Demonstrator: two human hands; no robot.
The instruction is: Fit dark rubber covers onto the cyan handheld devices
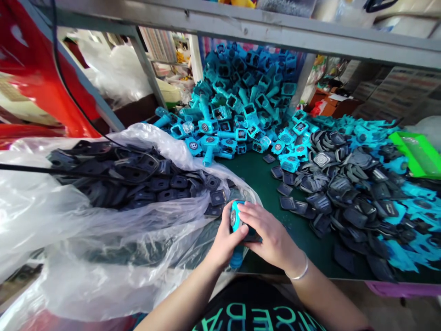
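Observation:
Between my two hands, near the table's front edge, is a turquoise plastic part (236, 219) with a dark round emblem and a handle pointing down toward me. My left hand (225, 236) is closed around its left side, thumb across the front. My right hand (267, 230) wraps its other side, with fingers over the top and the thumb near the emblem. My palms hide much of the part. To the left, dark plastic pieces (165, 184) lie in a clear plastic bag (131, 225) whose edge reaches my hands.
Many similar turquoise parts (241, 105) are heaped at the back. Dark square covers (344, 184) and flat turquoise pieces (413, 207) pile up at right, beside a bright green tray (418, 154). A metal shelf beam (241, 20) crosses above. A black cable (65, 87) hangs at left.

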